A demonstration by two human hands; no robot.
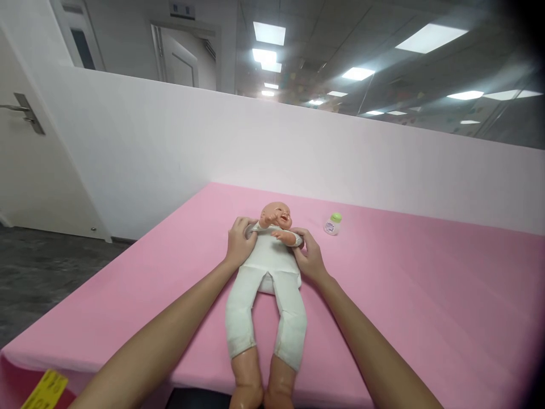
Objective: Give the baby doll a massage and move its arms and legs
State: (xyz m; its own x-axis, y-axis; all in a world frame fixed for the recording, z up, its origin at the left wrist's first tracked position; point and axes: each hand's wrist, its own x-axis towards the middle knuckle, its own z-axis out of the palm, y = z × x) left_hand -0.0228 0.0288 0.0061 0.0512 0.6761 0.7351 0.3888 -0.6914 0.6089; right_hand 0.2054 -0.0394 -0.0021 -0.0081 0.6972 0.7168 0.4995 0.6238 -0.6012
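Note:
A baby doll (270,253) with a white cloth body lies on its back on the pink-covered table (179,255), head away from me and feet at the near edge. Its bare plastic forearms are folded up over the chest and toward the face. My left hand (240,241) is closed around the doll's upper arm and side on the left. On the other side, my right hand (310,255) grips the opposite upper arm, with its fingers curled behind the sleeve. Some fingertips are hidden by the doll.
A small bottle with a green cap (332,224) stands beyond my right hand. A white low wall (298,153) borders the table's far side. At left is a door with a metal handle (29,112). A yellow label (46,389) hangs at the near left corner.

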